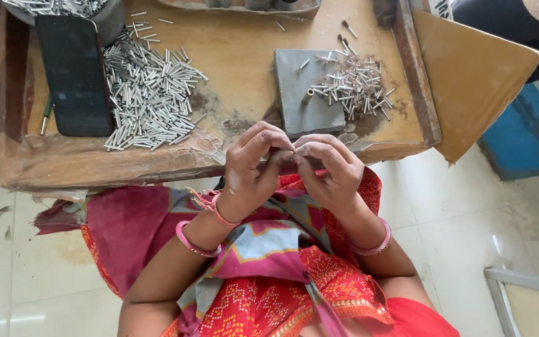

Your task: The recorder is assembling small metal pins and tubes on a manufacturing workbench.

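wooden bench (pixel 238 56) holds metal pins (pixel 148 93); left hand (pixel 254 165) meets right hand (pixel 329 168).

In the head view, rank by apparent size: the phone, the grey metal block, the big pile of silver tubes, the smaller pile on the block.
1. Big pile of silver tubes
2. Phone
3. Grey metal block
4. Smaller pile
The block and the smaller pile look close in spread, so their order is unsure.

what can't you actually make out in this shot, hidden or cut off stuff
Head view only:
- What the left hand and right hand pinch between them: the fingertips cover it.
- The container at the top left: cut off by the top edge.
- The tray at the top middle: mostly cut off by the top edge.
- The pieces in the small metal pile on the grey block: too small to tell apart.
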